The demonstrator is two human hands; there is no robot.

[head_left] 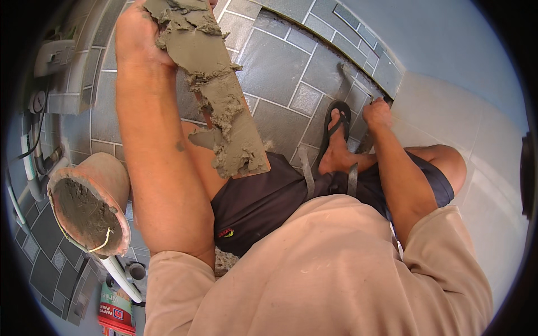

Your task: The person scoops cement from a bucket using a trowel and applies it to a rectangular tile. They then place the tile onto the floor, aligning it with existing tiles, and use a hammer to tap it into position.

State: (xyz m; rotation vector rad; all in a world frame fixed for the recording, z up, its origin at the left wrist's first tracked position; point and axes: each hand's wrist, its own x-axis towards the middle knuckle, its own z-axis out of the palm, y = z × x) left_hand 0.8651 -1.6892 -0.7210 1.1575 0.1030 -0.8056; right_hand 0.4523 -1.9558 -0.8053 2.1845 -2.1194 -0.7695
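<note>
At the upper left my left hand (137, 36) is closed around the edge of a long narrow tile (259, 148), holding it up at a slant above my thigh. A thick, uneven layer of wet grey mortar (202, 56) covers the face turned toward me. Some of the tile's reddish-brown edge shows at its lower end. My right hand (378, 113) is low by the wall, fingers wrapped round the handle end of what looks like a trowel (344, 81). Its thin metal blade points away over the floor tiles; the grip itself is hidden in my fist.
A bucket with mortar inside (115, 176) tilts at my left, near pipes (28, 151) and a red-and-green paint can (116, 308). My sandalled foot (336, 140) stands on grey floor tiles (274, 61). A dark gap runs along the tiles near the pale wall (434, 106).
</note>
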